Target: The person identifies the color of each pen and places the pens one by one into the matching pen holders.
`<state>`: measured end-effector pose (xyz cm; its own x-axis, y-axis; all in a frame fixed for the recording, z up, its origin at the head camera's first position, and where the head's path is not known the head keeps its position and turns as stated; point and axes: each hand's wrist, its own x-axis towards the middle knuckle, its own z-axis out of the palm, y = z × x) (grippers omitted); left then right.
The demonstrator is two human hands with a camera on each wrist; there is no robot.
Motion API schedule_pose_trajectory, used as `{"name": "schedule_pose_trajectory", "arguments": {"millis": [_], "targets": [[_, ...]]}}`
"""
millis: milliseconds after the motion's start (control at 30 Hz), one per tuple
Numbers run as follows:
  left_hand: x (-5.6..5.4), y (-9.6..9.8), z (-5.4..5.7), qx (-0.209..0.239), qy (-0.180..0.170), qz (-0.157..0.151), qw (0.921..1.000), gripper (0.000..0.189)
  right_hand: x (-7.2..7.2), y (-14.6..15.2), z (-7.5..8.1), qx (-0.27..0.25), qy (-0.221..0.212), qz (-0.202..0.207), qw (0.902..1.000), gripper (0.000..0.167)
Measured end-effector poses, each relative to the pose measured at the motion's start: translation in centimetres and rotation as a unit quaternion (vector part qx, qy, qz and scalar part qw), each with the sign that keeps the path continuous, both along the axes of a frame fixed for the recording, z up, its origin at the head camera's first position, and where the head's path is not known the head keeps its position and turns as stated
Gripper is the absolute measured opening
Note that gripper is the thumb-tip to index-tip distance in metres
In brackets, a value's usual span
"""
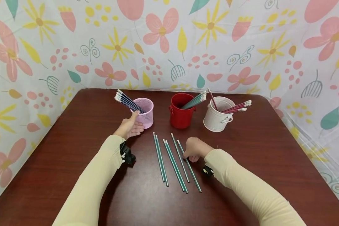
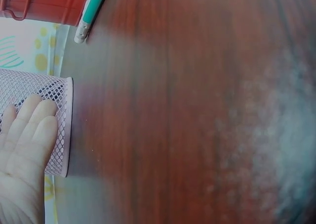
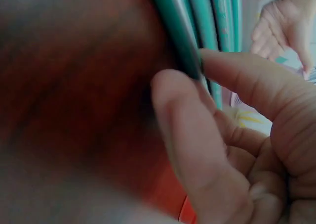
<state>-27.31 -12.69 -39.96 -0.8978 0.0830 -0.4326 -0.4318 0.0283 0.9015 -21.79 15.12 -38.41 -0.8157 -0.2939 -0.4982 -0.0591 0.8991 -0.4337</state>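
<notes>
In the head view my left hand (image 1: 130,125) rests against the side of a pink mesh pencil cup (image 1: 147,117), its fingers fairly straight and the thumb near the rim. Dark blue pencils (image 1: 129,102) with white erasers lean inside that cup. The left wrist view has the fingers (image 2: 30,125) lying flat on the mesh (image 2: 61,105). Several green pencils (image 1: 173,163) lie side by side on the table. Over the rightmost one, my right hand (image 1: 196,149) pinches the green pencil (image 3: 180,33) between thumb and index finger; the other fingers are curled.
Behind the loose pencils stands a red bucket (image 1: 180,117) with green pencils (image 1: 195,102) in it. To its right is a white bucket (image 1: 214,122) holding dark red pencils (image 1: 234,108). A floral cloth (image 1: 161,47) hangs behind the brown table (image 1: 82,125).
</notes>
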Motion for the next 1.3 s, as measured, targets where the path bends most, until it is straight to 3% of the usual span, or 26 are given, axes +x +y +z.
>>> {"name": "schedule_pose_trajectory", "arguments": {"millis": [533, 1300], "targets": [[-0.21, -0.18, 0.35, -0.002, 0.002, -0.001, 1.0000, 0.078, -0.30, -0.43, -0.24, -0.003, -0.043, -0.021, 0.9989, 0.020], [-0.18, -0.34, 0.05, 0.002, -0.010, -0.005, 0.9999, 0.078, -0.33, -0.63, -0.44, 0.012, -0.050, -0.015, 0.9986, 0.018]]}}
